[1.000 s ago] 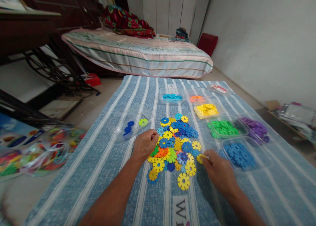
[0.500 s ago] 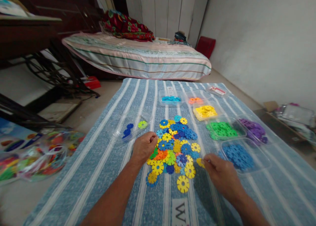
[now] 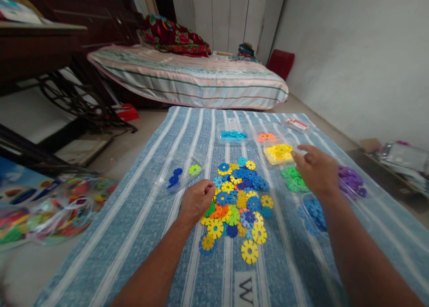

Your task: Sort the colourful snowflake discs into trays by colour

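Beside the left edge of a mixed pile of notched plastic discs point(image 3: 241, 199) rests my left hand point(image 3: 198, 200). Its fingers are curled together, and whatever they may hold is hidden. My right hand point(image 3: 317, 167) hovers at the right side of a clear box of yellow discs point(image 3: 279, 152). Its thumb and forefinger are apart, with no disc visible between them. Below that hand and forearm, the green discs point(image 3: 294, 178) and light-blue discs point(image 3: 315, 213) are partly covered. Purple discs point(image 3: 351, 181) lie just to its right.
Clear boxes with cyan discs point(image 3: 233, 135) and orange discs point(image 3: 266, 137) stand farther back. Left of the pile, another clear box holds dark-blue discs point(image 3: 173, 180) and a lime disc point(image 3: 195, 170). A flat red-and-white labelled pack point(image 3: 297, 124) lies at the far right corner.
My right hand has moved forward from the pile's right side to the yellow box. The yellow disc it pinched no longer shows in its fingers. My left hand has stayed put.
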`<state>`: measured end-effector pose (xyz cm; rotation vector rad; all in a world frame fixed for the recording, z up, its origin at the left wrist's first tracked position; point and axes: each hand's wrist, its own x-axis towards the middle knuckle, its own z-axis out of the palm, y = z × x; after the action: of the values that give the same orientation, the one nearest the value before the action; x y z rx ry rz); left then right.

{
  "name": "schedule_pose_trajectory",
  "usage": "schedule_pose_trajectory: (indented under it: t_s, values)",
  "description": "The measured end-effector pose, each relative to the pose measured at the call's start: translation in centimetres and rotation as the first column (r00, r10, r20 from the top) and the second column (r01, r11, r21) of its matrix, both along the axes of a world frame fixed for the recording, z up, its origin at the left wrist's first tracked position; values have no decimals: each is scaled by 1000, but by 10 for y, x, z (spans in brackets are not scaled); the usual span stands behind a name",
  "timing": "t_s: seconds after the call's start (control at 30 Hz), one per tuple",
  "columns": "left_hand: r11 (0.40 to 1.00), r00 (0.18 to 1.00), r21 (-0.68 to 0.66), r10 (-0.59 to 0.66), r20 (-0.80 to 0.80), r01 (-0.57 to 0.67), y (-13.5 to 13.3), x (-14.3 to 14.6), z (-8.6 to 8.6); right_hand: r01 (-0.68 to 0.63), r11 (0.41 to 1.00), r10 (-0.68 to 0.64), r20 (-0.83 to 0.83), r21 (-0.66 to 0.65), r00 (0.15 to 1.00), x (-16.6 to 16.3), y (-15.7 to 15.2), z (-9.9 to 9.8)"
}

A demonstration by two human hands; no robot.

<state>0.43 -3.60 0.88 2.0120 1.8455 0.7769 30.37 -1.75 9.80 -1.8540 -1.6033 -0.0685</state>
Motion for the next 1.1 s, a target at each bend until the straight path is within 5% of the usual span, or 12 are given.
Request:
schedule_pose_trajectory:
  t_s: [0.13,0.3,0.47,1.1]
  values:
    - [1000,1000,0,-7,-4,7,1,0,-1,-150,932,194,104,-330,976,-31,-38,-28]
    - [1000,1000,6,-12,5,12,0,0,-1,-20,769,249,270,-639,930,-56,-60,-54]
    - [1000,1000,7,-6,12,6,-1,1,1,-18,713,264,245,-701,933,-54,-57,-63]
    - [1000,1000,16,-9,5,9,1,0,-1,-125,731,227,67,-670,972,-41,-53,-73]
